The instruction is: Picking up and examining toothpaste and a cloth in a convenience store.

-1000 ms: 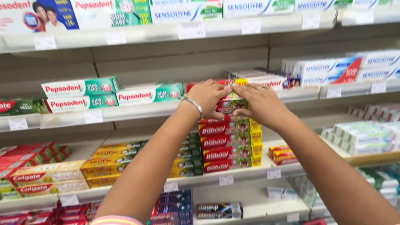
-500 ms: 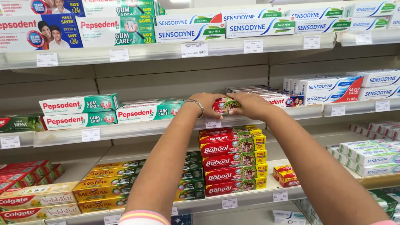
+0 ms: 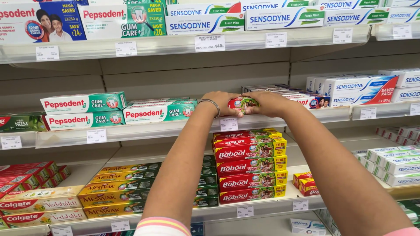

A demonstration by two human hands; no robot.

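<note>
- Head view: the left hand [image 3: 221,101] and the right hand [image 3: 267,102] reach up to the middle shelf [image 3: 175,127], fingers curled around the two ends of a red-and-green toothpaste box [image 3: 243,104] held between them at the shelf's front edge.
- Just left of the fingers lie green-and-white toothpaste boxes [image 3: 153,113]; directly below them stands a stack of red toothpaste boxes [image 3: 251,166].
- A metal bangle [image 3: 212,105] circles the left wrist.

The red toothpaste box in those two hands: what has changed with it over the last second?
Both hands, left hand and right hand, kept hold of the red toothpaste box and lowered it onto the middle shelf. The stacked red boxes below stayed put.
</note>
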